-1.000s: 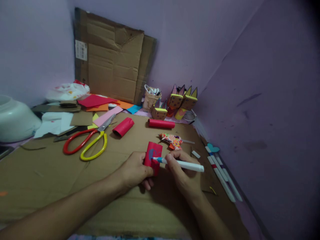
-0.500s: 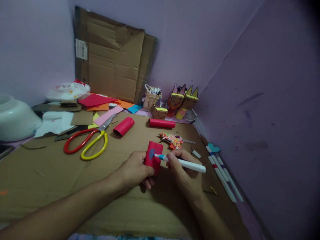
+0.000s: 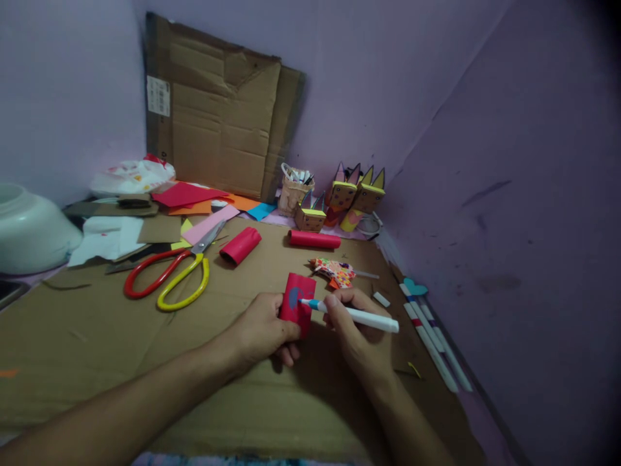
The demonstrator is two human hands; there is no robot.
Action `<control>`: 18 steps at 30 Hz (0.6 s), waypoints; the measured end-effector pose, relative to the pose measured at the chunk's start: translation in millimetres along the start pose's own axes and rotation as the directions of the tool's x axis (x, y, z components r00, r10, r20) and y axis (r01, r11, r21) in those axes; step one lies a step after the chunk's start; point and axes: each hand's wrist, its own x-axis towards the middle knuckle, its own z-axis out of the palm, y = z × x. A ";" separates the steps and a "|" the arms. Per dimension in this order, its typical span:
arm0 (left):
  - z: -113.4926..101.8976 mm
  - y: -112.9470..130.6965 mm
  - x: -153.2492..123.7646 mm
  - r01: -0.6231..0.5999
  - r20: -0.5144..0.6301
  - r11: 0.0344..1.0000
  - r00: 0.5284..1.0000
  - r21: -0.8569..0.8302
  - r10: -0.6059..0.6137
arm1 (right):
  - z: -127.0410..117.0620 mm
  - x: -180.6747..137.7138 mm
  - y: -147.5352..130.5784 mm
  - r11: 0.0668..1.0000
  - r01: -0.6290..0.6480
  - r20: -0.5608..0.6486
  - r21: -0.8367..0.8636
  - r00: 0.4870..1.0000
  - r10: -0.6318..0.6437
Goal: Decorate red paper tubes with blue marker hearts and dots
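Note:
My left hand (image 3: 262,331) is closed round a short red paper tube (image 3: 297,303) and holds it on the brown cardboard sheet (image 3: 145,336). My right hand (image 3: 356,330) grips a white marker with a blue tip (image 3: 354,314). The tip touches a blue patch on the tube's face. Just beyond the tube lies a patterned folded paper piece (image 3: 334,272).
Red-and-yellow scissors (image 3: 167,275) lie to the left, with two more red rolls (image 3: 239,246) (image 3: 314,240) behind. Paper box figures (image 3: 356,194) and a small basket (image 3: 294,188) stand in the corner. Several markers (image 3: 429,336) lie along the right wall. Coloured paper scraps (image 3: 187,197) and a white bowl (image 3: 29,230) sit at left.
The marker tip has shifted slightly up on the tube's blue patch. Both hands stay in nearly the same place.

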 end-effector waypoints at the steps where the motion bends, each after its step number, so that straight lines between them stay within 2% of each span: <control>1: 0.1 0.4 0.1 0.005 -0.001 1.000 1.000 0.009 -0.005 | -0.3 0.3 0.1 1.000 -0.001 -0.011 -0.005 1.000 0.001; 9: 0.6 -1.3 -0.6 0.002 0.010 1.000 1.000 0.010 -0.002 | 1.0 0.1 3.8 0.999 -0.040 -0.039 0.006 0.998 0.041; 18: 1.0 -0.7 -0.5 -0.009 0.003 1.000 1.000 0.017 0.009 | -0.3 0.3 0.1 1.000 -0.023 -0.016 -0.006 1.000 0.023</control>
